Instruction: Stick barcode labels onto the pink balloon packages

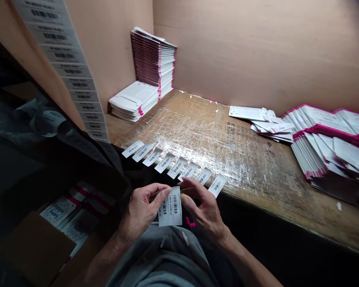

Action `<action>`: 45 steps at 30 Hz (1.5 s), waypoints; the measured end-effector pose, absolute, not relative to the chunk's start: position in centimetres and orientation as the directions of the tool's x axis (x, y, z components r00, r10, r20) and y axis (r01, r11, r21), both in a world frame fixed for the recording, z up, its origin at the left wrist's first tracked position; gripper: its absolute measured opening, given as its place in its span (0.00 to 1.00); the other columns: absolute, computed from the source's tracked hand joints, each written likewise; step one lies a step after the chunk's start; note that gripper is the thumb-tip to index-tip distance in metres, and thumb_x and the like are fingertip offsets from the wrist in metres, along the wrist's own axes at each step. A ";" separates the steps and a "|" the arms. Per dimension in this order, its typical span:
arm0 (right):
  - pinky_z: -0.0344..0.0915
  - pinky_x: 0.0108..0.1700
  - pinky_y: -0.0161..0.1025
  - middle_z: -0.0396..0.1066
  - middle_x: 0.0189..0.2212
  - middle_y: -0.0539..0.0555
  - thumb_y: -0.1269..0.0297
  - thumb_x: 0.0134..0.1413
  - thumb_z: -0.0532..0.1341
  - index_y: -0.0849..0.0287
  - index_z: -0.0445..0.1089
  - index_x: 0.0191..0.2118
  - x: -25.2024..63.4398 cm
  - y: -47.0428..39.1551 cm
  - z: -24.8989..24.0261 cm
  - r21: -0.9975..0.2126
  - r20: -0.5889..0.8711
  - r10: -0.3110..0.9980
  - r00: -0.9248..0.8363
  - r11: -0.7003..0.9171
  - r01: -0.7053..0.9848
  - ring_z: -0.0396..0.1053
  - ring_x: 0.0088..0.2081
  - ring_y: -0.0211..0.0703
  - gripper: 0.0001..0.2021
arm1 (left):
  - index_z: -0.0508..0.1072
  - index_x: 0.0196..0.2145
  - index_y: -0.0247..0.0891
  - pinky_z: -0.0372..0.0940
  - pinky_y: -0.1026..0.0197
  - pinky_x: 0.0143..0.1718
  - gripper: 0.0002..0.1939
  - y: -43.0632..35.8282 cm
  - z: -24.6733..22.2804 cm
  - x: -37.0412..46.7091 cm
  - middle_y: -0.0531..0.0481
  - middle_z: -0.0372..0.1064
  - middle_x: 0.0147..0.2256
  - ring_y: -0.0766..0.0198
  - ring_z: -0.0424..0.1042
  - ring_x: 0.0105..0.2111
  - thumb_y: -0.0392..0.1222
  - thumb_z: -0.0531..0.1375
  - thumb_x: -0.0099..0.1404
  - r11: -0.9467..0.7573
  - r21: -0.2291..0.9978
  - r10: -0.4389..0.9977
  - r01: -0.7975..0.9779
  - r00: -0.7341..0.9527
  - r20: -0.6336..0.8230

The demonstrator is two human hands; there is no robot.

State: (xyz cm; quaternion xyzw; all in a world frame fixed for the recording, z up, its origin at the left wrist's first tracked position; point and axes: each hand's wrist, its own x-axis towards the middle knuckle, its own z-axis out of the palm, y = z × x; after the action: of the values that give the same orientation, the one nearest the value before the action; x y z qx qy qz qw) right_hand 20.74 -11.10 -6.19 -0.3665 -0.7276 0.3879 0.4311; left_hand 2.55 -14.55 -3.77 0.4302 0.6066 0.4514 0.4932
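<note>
Between my hands, over my lap, are white barcode labels (170, 217), seemingly overlapping. My left hand (145, 205) pinches them from the left, its thumb lying on the printed face. My right hand (204, 207) is at their right edge, with the thumb tip on the edge and the fingers curled behind; its exact grip is partly hidden. Just beyond my hands, a row of several single barcode labels (165, 162) hangs along the table's front edge, each sticking out partly over it. The rightmost label (217, 185) is just past my right hand.
A long strip of barcode labels (73, 71) hangs at the left. Flat white-and-pink cartons (166, 65) are stacked in the far left corner of the film-covered table (197, 127). More cartons (314, 147) lie at the right. An open cardboard box (38, 243) stands below left.
</note>
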 end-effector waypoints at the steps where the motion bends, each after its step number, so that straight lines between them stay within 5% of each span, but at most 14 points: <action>1: 0.75 0.35 0.36 0.76 0.38 0.56 0.60 0.61 0.60 0.59 0.70 0.50 20.4 -10.9 -6.1 -0.910 0.275 0.889 -0.366 0.363 0.198 0.76 0.34 0.42 0.14 | 0.79 0.33 0.36 0.64 0.66 0.24 0.17 -14.5 -3.6 2.7 0.49 0.74 0.25 0.63 0.71 0.25 0.54 0.61 0.61 0.227 0.971 0.969 0.080 -0.119 -0.217; 3: 0.72 0.32 0.33 0.76 0.31 0.52 0.61 0.61 0.60 0.59 0.74 0.41 19.9 -10.6 -6.2 -0.924 0.237 0.900 -0.366 0.325 0.201 0.75 0.30 0.38 0.09 | 0.78 0.31 0.36 0.61 0.67 0.21 0.19 -14.4 -3.5 2.9 0.51 0.71 0.22 0.65 0.68 0.22 0.56 0.59 0.62 0.240 0.967 0.968 0.081 -0.094 -0.233; 6: 0.72 0.31 0.32 0.76 0.30 0.52 0.64 0.61 0.60 0.58 0.74 0.38 19.5 -10.8 -6.5 -0.863 0.364 0.875 -0.319 0.446 0.238 0.74 0.29 0.37 0.06 | 0.78 0.30 0.35 0.58 0.68 0.19 0.21 -14.1 -3.9 3.1 0.52 0.68 0.21 0.67 0.65 0.20 0.57 0.59 0.62 0.256 0.961 0.963 0.109 -0.113 -0.244; 11: 0.74 0.34 0.33 0.76 0.31 0.53 0.73 0.61 0.58 0.57 0.72 0.41 19.4 -11.5 -6.8 -0.643 0.654 0.701 -0.284 0.714 0.279 0.75 0.31 0.38 0.07 | 0.78 0.30 0.34 0.59 0.67 0.19 0.20 -13.8 -4.5 2.9 0.51 0.70 0.20 0.65 0.67 0.20 0.56 0.60 0.60 0.273 0.956 0.947 0.105 -0.205 -0.248; 19: 0.75 0.35 0.38 0.75 0.34 0.55 0.78 0.58 0.58 0.55 0.68 0.53 19.9 -12.4 -6.4 -0.508 0.796 0.538 -0.276 0.843 0.178 0.75 0.34 0.41 0.19 | 0.77 0.34 0.34 0.62 0.66 0.21 0.19 -13.5 -5.4 2.5 0.48 0.75 0.24 0.64 0.70 0.20 0.55 0.59 0.62 0.217 0.967 0.942 0.130 -0.288 -0.173; 24: 0.74 0.33 0.39 0.75 0.33 0.53 0.76 0.59 0.58 0.53 0.70 0.49 21.7 -13.3 -5.2 -0.630 0.740 0.659 -0.135 0.749 0.206 0.74 0.33 0.42 0.15 | 0.77 0.34 0.34 0.63 0.66 0.22 0.21 -13.0 -5.6 2.0 0.47 0.76 0.25 0.64 0.72 0.21 0.58 0.60 0.62 0.194 0.977 0.942 0.093 -0.295 -0.159; 31: 0.72 0.31 0.34 0.73 0.30 0.51 0.68 0.59 0.61 0.56 0.72 0.40 27.9 -12.9 -5.9 -0.856 0.467 0.875 0.128 0.412 0.312 0.72 0.29 0.37 0.04 | 0.77 0.36 0.36 0.67 0.67 0.21 0.21 -12.8 -4.7 2.6 0.49 0.76 0.27 0.61 0.76 0.24 0.59 0.63 0.58 0.234 0.972 0.939 -0.017 -0.256 -0.231; 38: 0.73 0.37 0.39 0.75 0.34 0.54 0.57 0.55 0.65 0.59 0.72 0.41 32.9 -10.0 -7.7 -0.882 0.298 0.936 0.187 0.195 0.429 0.73 0.32 0.40 0.13 | 0.78 0.35 0.38 0.69 0.66 0.23 0.22 -13.3 -4.5 3.4 0.49 0.77 0.27 0.59 0.77 0.24 0.61 0.64 0.56 0.296 0.954 0.936 0.052 -0.212 -0.280; 45: 0.67 0.29 0.34 0.72 0.28 0.50 0.57 0.57 0.63 0.59 0.72 0.41 32.7 -8.8 -7.7 -0.747 0.378 0.917 0.124 0.223 0.626 0.66 0.23 0.35 0.11 | 0.78 0.33 0.38 0.66 0.72 0.20 0.22 -13.6 -4.1 4.3 0.52 0.77 0.24 0.64 0.76 0.22 0.60 0.66 0.53 0.359 0.933 0.898 0.005 -0.274 -0.344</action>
State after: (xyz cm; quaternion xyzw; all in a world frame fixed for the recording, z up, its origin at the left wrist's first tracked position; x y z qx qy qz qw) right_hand 32.70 -8.75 -7.74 -0.6016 -0.6414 0.1626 0.4475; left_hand 4.34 -13.61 -4.14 0.3427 0.6587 0.4508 0.4954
